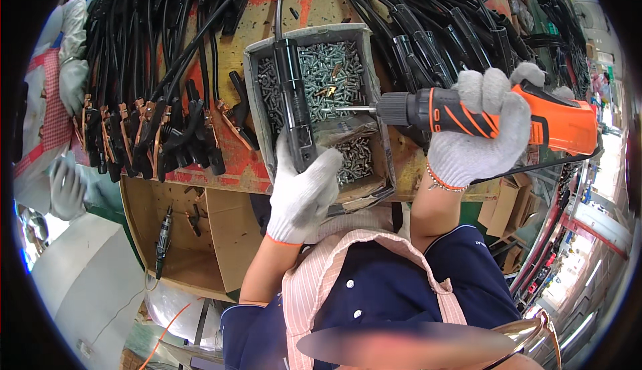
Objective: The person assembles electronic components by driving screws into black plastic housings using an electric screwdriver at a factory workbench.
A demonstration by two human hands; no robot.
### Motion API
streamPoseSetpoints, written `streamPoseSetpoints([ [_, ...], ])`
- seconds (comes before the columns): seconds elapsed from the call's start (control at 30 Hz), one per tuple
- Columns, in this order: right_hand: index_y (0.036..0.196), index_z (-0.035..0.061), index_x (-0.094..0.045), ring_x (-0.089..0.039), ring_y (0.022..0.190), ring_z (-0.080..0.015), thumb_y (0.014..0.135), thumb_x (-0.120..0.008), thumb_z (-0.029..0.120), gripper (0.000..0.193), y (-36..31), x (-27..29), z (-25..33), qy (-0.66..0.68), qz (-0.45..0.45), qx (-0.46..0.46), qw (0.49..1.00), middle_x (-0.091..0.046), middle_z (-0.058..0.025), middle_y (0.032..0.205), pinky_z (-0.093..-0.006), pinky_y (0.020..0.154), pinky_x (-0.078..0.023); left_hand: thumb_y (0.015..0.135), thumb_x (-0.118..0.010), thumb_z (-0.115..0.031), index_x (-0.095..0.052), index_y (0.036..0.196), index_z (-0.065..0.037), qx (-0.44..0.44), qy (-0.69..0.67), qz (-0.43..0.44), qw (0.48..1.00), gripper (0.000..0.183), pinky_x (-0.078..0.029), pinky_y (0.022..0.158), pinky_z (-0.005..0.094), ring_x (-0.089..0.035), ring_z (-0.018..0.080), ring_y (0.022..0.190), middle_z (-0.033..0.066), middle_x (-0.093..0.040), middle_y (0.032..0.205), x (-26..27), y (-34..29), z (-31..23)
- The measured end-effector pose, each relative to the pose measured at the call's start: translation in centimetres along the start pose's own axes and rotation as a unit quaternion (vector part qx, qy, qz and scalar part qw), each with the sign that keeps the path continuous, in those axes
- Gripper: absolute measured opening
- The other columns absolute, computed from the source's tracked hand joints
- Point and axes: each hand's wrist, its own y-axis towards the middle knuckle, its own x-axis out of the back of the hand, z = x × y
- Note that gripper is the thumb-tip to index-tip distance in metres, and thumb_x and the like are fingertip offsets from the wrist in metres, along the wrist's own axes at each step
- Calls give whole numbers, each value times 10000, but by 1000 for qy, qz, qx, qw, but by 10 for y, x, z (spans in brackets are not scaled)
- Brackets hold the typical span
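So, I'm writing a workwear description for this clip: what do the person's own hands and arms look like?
The left hand and right hand wear whitish knit gloves with orange-edged cuffs. A thin bracelet circles the right wrist. The forearms are bare below short navy sleeves with pale piping.

At centre right, the power screwdriver (pixel 448 110) is orange and black, its black part slashed with orange; near centre, the handle (pixel 290 82) is black, the screws (pixel 328 69) silvery. The left hand (pixel 302 193) and right hand (pixel 471 156) wear white gloves edged in orange. The table (pixel 326 10) shows patchy red and yellow; at lower centre, a pink apron (pixel 302 296) with pale stripes crosses a navy shirt (pixel 384 290).
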Motion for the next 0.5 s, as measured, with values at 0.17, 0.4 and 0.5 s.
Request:
streamPoseSetpoints([
  [0.17, 1381, 247, -376, -415, 591, -85, 862, -554, 3, 601, 0, 0, 17, 12, -10, 64, 998, -502, -53, 1123, -256, 513, -405, 820, -647, 26, -221, 1394, -147, -28, 105, -57, 992, 735, -388, 425, 208, -477, 72, 518, 20, -552, 806, -6, 4, 7],
  [0.4, 1406, 281, -362, -436, 599, -80, 860, -517, -46, 655, -11, 6, 22, 75, 48, 41, 995, -484, -63, 1216, -239, 496, -408, 820, -635, 59, -155, 1485, -206, -43, 96, -63, 992, 862, -350, 407, 200, -451, 65, 507, 37, -565, 859, -10, 4, 8],
  [0.5, 1423, 309, -332, -436, 589, -81, 862, -520, -41, 687, -14, 7, 19, 51, 75, 31, 995, -481, -60, 1227, -233, 488, -410, 826, -636, 55, -160, 1485, -201, -52, 86, -51, 994, 852, -345, 399, 202, -445, 65, 496, 35, -562, 846, -8, 4, 9],
])
